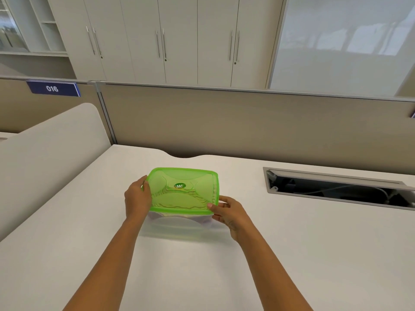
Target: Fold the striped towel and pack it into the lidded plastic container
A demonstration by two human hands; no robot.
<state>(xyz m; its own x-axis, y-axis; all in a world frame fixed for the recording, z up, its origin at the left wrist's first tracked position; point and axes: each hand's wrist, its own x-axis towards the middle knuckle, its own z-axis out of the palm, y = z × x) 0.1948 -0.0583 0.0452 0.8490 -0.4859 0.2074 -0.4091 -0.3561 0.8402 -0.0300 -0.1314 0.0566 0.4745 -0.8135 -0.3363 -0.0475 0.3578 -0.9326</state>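
Left hand [137,199] and right hand [229,212] clasped on the short ends of the container [179,217], green lid [184,190] on top. Striped towel [179,198] visible inside through the lid. On the desk [202,265], long axis left-right. Probably light, rigid, slick; best gripped at the 2 ends.
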